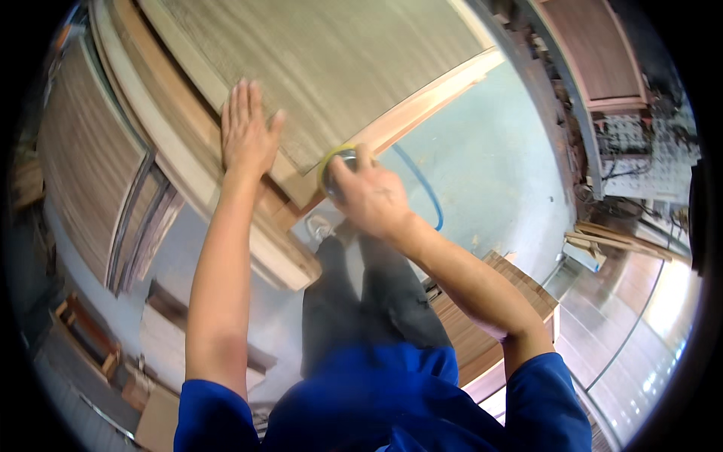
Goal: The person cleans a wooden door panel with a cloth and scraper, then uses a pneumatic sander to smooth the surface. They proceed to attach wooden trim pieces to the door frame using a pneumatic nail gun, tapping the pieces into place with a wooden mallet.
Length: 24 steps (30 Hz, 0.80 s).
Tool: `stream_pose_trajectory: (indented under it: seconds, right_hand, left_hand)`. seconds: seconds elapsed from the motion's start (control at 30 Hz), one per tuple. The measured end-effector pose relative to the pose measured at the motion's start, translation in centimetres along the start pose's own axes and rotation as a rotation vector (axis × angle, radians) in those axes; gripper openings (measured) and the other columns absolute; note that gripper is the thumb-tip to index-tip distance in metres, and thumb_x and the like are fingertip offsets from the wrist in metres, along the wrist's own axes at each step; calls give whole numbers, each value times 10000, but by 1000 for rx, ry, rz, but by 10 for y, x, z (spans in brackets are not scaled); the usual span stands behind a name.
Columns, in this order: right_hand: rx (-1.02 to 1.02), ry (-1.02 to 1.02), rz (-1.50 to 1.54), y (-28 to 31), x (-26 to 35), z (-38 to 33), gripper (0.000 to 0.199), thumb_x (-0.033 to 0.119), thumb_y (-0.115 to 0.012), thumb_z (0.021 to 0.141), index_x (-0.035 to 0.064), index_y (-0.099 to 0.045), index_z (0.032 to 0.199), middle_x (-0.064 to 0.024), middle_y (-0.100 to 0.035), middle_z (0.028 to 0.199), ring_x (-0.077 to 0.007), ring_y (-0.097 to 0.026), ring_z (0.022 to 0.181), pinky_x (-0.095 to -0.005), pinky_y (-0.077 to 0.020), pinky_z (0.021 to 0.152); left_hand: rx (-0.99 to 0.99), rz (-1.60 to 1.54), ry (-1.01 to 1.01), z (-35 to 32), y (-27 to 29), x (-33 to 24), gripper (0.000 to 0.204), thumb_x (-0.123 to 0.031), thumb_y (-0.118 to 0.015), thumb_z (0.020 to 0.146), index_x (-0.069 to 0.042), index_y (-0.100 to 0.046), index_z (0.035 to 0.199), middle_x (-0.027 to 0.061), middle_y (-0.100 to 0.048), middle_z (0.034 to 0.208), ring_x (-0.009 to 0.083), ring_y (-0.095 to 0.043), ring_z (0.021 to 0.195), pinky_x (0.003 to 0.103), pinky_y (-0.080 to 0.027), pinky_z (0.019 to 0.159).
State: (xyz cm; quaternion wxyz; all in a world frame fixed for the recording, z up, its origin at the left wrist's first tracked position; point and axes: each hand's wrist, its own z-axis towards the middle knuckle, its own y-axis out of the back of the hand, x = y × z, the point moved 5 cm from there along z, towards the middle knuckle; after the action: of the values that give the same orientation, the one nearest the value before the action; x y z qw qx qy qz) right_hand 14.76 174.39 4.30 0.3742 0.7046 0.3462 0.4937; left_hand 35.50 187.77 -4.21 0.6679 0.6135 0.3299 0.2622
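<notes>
A large wooden panel door [331, 68] with a lighter frame lies flat before me. My left hand [252, 139] rests on its left frame strip near the close corner, fingers stretched out flat and holding nothing. My right hand [376, 200] is wrapped over a round sander [327, 175] with a dark body and a yellow rim. The sander sits at the panel's near right corner; its underside is hidden. A blue hose [429, 184] curves out beyond my right hand. My right hand is slightly blurred.
Wooden boards [181, 120] run along the panel's left side. More wooden panels [90, 166] stand farther left. A wood-topped piece [489, 316] is by my right leg. A grey floor [504, 173] extends to the right, with a pegboard of tools [633, 154] at far right.
</notes>
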Motion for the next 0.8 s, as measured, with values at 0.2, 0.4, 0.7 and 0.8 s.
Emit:
stream_pose_trajectory:
  seconds: [0.2, 0.4, 0.7, 0.8]
  right_hand:
    - [-177, -272, -11, 86, -152, 9, 501, 219, -821, 844, 130, -551, 1256, -281, -559, 1192, -508, -694, 917, -546, -589, 788]
    - [-368, -451, -99, 195, -344, 35, 504, 273, -804, 827, 100, -569, 1238, -288, -569, 1193, -501, -676, 952, -551, -571, 820]
    - [37, -342, 152, 223, -476, -65, 583, 189, -849, 769, 102, -586, 1282, -201, -589, 1125, -453, -665, 944, -518, -560, 805]
    - [176, -312, 100, 250, -533, -63, 584, 167, -858, 761, 102, -582, 1272, -185, -599, 1144, -446, -666, 995, -507, -565, 851]
  left_hand:
    - [47, -8, -6, 2, 10, -11, 806, -500, -441, 1104, -34, -154, 1696, 194, -147, 1767, 334, -138, 1636, 478, -101, 1341]
    - [176, 15, 42, 12, 21, -30, 784, -402, -488, 1101, -26, -141, 1694, 207, -128, 1767, 359, -121, 1635, 483, -93, 1343]
    - [242, 41, 455, 12, 4, -32, 741, -374, -452, 1108, 3, -179, 1684, 216, -144, 1765, 368, -118, 1639, 490, -67, 1331]
    - [193, -55, 545, 42, -7, -117, 739, -365, -465, 1101, 29, -208, 1672, 243, -163, 1755, 371, -138, 1636, 510, -65, 1324]
